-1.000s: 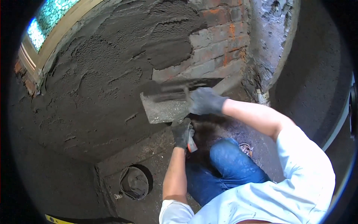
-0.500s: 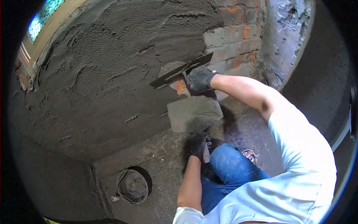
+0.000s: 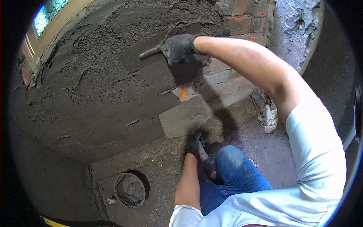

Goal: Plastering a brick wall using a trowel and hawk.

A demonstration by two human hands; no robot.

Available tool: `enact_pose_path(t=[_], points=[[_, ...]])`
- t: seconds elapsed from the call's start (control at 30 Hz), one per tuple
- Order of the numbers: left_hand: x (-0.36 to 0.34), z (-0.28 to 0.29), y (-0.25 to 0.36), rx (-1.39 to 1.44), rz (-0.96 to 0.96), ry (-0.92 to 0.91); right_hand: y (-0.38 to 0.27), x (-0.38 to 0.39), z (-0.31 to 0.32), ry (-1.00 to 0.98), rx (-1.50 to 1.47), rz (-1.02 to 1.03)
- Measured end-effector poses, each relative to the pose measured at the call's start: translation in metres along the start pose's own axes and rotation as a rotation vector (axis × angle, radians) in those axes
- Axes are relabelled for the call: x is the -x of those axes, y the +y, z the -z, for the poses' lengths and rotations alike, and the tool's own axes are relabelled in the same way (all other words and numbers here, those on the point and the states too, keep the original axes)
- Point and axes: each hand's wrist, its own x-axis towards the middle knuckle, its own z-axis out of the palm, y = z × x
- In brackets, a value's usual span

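My right hand (image 3: pixel 177 49), in a dark glove, is closed round the handle of a plastering trowel (image 3: pixel 150 52). Its dark blade lies against the wet mortar on the wall (image 3: pixel 87 83) and is hard to tell from it. Lower down, my gloved left hand (image 3: pixel 193 145) grips a hawk (image 3: pixel 184 118), a flat grey square plate with a whitish and red handle end. The plate is tilted in front of the lower wall, smeared with a thin grey film. Bare brick (image 3: pixel 223 81) shows between the hawk and my right forearm.
A round bucket (image 3: pixel 130 190) with mortar inside stands on the floor at lower left. At right, a pale pipe end (image 3: pixel 270 119) rises by a rough wall edge (image 3: pixel 293 34). A patterned window (image 3: pixel 49 17) is at upper left. My bent knee (image 3: pixel 230 162) is close below the hawk.
My right hand has moved up and left with the trowel, which has turned flatter to the wall. The hawk has shifted slightly left with my left hand.
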Motion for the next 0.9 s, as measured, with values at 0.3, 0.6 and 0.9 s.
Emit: enact_pose_path(t=[0.3,0.6,0.9], points=[[0.015,0.029,0.0,-0.151,-0.095,0.085,0.069,0.076,0.016,0.355,0.257,-0.326],[0.048,-0.014,0.019,-0.287,-0.146,0.09,0.013,0.092,-0.03,0.206,0.029,-0.28],[0.021,-0.036,0.014,-0.168,-0.133,-0.066,0.082,0.129,0.024,0.487,0.12,-0.437]])
